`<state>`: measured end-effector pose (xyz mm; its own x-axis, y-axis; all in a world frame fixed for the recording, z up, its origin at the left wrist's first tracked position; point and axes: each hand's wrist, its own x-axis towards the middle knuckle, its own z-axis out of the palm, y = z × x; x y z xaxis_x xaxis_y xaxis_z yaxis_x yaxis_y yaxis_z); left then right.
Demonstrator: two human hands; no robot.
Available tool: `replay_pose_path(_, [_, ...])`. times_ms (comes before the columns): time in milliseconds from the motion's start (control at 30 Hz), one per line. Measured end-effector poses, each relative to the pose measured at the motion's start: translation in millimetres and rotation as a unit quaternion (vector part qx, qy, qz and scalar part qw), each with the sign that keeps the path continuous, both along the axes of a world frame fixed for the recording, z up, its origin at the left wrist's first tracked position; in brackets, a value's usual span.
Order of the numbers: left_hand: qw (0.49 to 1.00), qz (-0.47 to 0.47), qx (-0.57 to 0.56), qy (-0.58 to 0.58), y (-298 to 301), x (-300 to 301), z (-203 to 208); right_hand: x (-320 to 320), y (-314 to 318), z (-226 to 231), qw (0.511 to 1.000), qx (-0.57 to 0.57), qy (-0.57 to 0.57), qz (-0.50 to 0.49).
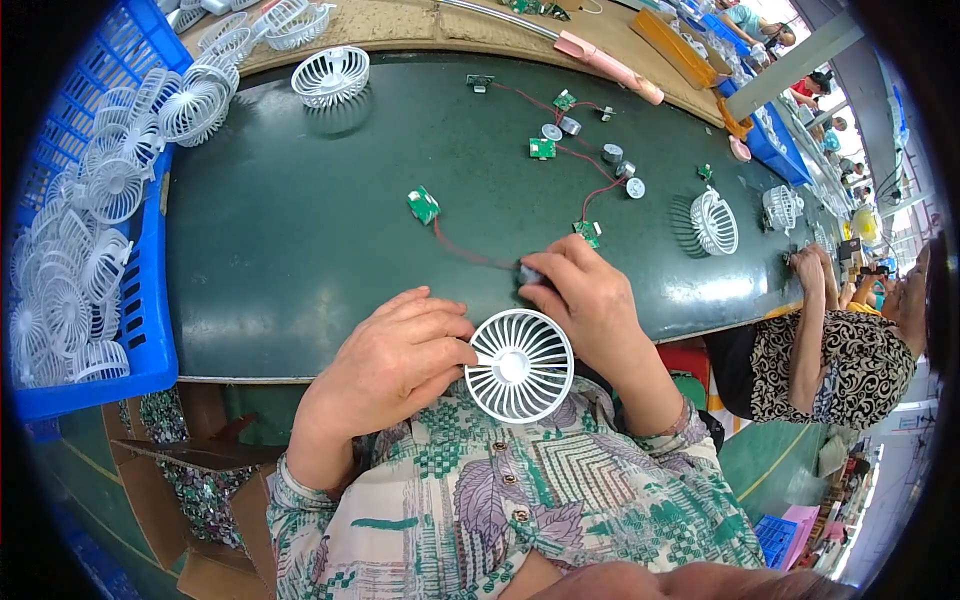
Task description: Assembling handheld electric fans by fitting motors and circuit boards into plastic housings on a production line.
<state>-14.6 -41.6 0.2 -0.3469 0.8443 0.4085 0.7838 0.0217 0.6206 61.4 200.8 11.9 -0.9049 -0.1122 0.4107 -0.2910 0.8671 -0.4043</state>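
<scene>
My left hand [400, 350] grips a round white plastic fan guard [520, 385] by its side, at the near edge of the table. The guard's slatted face and round hub show. Just above it, my right hand [592, 300] pinches a small grey motor [529, 275] between thumb and fingers; part of the motor is covered by them. A blurred red wire [460, 252] runs from the motor to a green circuit board [423, 205], which is further off and to the left.
Several motors [612, 153] wired to green boards [542, 148] lie beyond my right hand. More guards stand on the dark green table [270, 250], and a blue crate [150, 370] of guards is at left. A co-worker [830, 370] sits at right. A pink-handled tool [610, 65] lies far off.
</scene>
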Motion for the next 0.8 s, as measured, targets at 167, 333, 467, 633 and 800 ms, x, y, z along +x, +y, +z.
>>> replay_pose_path(167, [1.000, 0.013, 0.003, -0.018, 0, 0, 0, -3, 3, 4, 0.986, -0.087, -0.102, -0.096])
replay_pose_path(333, [1.000, 0.022, 0.014, -0.016, 0, 2, 0, 9, 6, 10, 0.986, -0.039, -0.094, -0.130])
replay_pose_path(467, [0.999, 0.038, 0.027, -0.006, 1, 4, 0, 8, 8, 10, 0.989, 0.004, -0.094, -0.111])
replay_pose_path(633, [0.996, 0.078, 0.044, 0.017, 4, 4, -3, 9, 2, 36, 0.998, -0.029, -0.040, -0.050])
replay_pose_path(800, [0.995, 0.082, 0.049, 0.029, 4, 6, -1, 18, -19, 41, 0.986, 0.088, -0.091, 0.108])
